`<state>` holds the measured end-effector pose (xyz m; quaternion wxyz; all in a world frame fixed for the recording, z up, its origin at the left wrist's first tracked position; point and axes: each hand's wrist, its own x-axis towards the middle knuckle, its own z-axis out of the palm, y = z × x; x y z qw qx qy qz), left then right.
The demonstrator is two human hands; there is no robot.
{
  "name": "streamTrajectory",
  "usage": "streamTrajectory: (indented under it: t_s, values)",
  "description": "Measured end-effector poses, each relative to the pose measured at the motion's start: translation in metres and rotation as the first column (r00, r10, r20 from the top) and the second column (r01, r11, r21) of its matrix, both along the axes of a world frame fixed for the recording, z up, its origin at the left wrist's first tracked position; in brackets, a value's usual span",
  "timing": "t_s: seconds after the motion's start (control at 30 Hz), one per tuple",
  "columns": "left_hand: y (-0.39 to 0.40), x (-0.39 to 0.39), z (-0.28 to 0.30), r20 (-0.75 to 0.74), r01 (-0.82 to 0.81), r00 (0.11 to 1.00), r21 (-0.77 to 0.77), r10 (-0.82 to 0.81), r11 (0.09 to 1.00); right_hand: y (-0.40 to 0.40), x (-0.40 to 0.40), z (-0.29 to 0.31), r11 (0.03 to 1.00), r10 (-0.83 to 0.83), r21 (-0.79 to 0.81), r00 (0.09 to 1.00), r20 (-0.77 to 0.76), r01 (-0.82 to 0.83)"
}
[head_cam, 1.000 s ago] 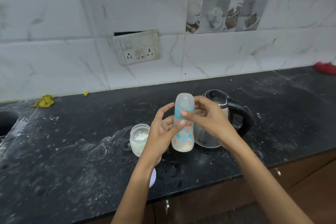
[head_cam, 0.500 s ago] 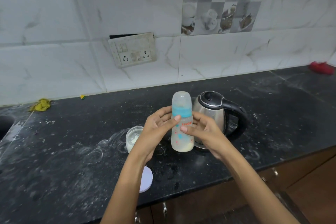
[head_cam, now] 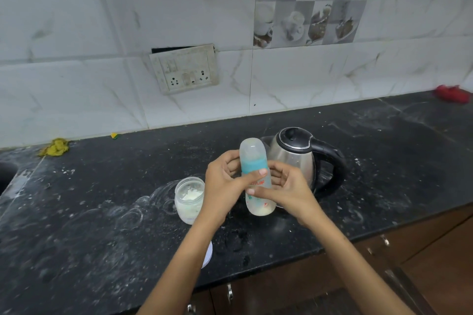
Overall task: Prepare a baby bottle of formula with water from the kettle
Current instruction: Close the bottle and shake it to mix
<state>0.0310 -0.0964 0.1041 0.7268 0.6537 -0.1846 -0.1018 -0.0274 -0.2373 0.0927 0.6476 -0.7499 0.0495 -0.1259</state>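
Both hands wrap the baby bottle (head_cam: 258, 181), which stands upright, its base at or just above the black tabletop (head_cam: 102, 225), directly in front of the steel kettle (head_cam: 297, 158). The left hand (head_cam: 225, 186) curls around the bottle from its side, thumb laid across the front just under the teal collar; the right hand (head_cam: 286, 189) closes on it from the other side, thumb pressed lower on the printed body, the other fingers (head_cam: 277, 179) hidden behind it or tucked beside it. The clear cap is on, and pale liquid with some unmixed powder sits at the bottom, so the step in hand looks like mixing the formula, or first checking that the collar is tight. To do it well, one hand should hold the body firmly below the thumb while the other tests the collar above it. Then swirl or roll the bottle between the palms rather than shaking hard, keeping it upright until the seal is sure. The open powder jar (head_cam: 190, 199) stands just outside the left hand's knuckles and its white lid (head_cam: 208, 254) lies under the left forearm, so the elbows should stay in to avoid knocking them.
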Motion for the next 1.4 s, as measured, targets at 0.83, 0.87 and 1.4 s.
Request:
streamTrajectory:
  t_s: [0.83,0.87,1.4]
  values:
    - [0.009,0.011,0.006,0.368,0.061,0.922,0.175,-0.123,0.983,0.008,-0.015,0.0,0.984,-0.077,-0.157,0.994,0.076,0.088]
    - [0.008,0.011,0.006,0.36,0.083,0.923,0.163,-0.137,0.983,0.008,-0.016,-0.001,0.981,-0.077,-0.169,0.993,0.089,0.091]
    - [0.023,-0.001,-0.059,0.246,0.105,0.944,0.403,-0.218,0.909,-0.015,-0.034,-0.01,0.963,0.125,0.239,0.992,0.019,-0.126]
